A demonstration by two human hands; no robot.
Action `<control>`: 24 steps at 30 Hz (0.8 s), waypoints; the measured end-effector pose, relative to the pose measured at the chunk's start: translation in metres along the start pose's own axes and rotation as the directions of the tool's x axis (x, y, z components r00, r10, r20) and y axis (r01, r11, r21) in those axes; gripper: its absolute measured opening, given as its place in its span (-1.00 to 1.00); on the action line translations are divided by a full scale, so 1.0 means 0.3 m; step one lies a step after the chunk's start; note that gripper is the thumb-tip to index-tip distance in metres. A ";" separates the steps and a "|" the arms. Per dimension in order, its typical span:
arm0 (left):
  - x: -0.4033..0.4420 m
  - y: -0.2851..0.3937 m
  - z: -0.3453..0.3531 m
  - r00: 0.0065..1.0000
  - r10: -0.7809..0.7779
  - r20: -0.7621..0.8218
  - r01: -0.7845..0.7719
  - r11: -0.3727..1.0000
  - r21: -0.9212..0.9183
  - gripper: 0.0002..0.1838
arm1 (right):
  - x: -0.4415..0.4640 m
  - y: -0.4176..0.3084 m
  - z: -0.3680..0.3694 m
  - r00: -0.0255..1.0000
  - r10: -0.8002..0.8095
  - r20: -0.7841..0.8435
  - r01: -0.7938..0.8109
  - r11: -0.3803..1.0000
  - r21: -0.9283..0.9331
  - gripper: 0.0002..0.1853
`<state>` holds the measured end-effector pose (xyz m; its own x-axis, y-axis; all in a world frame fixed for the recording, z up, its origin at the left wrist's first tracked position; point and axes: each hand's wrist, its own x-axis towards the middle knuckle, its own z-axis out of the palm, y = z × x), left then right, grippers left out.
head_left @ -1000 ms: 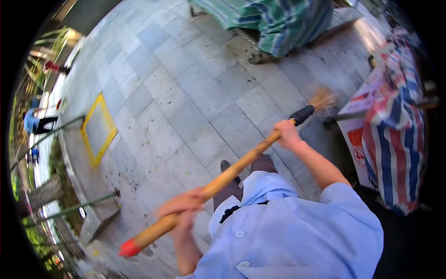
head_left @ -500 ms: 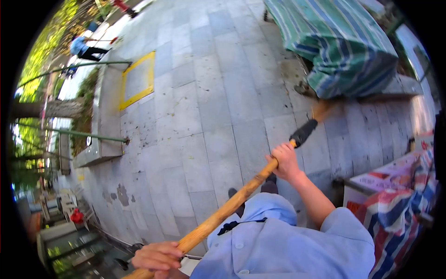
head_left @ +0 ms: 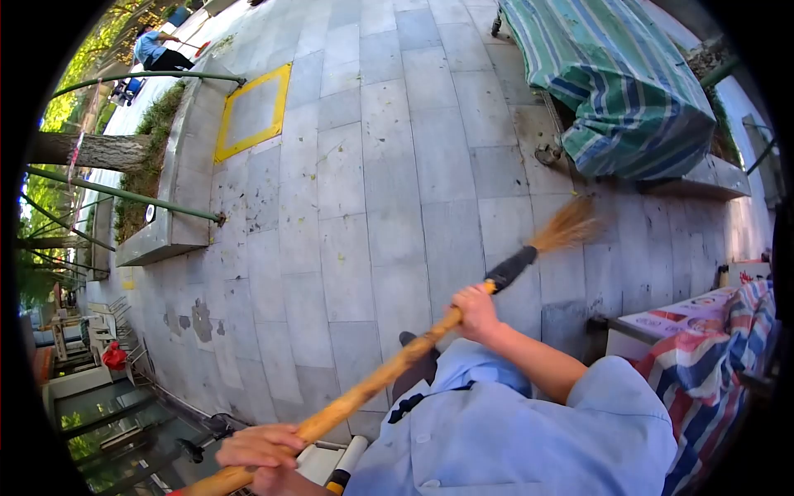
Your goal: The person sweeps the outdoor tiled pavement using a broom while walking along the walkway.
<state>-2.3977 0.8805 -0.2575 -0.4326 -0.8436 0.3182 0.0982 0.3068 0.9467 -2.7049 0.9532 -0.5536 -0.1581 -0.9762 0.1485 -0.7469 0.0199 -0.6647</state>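
A broom (head_left: 376, 380) slants across my body, from the lower left up toward the right. Its long wooden handle ends in a black wrapped collar, and tan bristles (head_left: 566, 223) fan out beyond it, low over or on the paving. My right hand (head_left: 475, 310) is wrapped around the handle just below the collar. Farther down, near the handle's rear end, my left hand (head_left: 260, 453) grips the wood. Scattered leaves and dark bits lie on the grey stone paving (head_left: 372, 174).
A green striped tarp (head_left: 620, 91) covers something at upper right. A red, white and blue striped cloth (head_left: 703, 355) hangs by a table (head_left: 670, 318) on the right. Stone planters (head_left: 169, 240) with green poles stand left. Another person (head_left: 157, 50) holds a long-handled tool farther off.
Both hands have moved left and slightly down with the broom. Its bristles have swung leftward and down, away from the tarp's lower edge, and show more sharply now.
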 end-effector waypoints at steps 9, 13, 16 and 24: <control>0.003 0.275 -0.340 0.788 0.241 0.566 -0.444 0.860 0.252 -0.84 | 0.540 -0.448 0.231 0.944 -0.223 -0.243 0.259 0.957 0.129 -0.81; -0.017 0.223 -0.506 0.842 0.425 0.333 -0.502 0.842 0.197 -0.78 | 0.602 -0.502 0.148 0.866 -0.290 -0.407 0.361 0.927 0.106 -0.74; 0.077 0.024 -0.499 0.908 0.419 0.014 -0.419 0.907 0.038 -0.84 | 0.636 -0.352 0.090 0.868 -0.248 -0.429 0.261 0.965 -0.028 -0.73; 0.746 -0.405 0.116 0.962 0.088 0.260 -0.127 0.982 0.137 -0.77 | 1.063 0.429 0.085 0.889 -0.093 -0.449 0.092 0.995 -0.026 -0.77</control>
<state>-2.5376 0.6698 -0.3031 -0.6399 -0.6698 0.3766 0.0290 0.4687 0.8829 -2.8350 0.6388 -0.6103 -0.3605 -0.7727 0.5225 -0.7747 -0.0640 -0.6291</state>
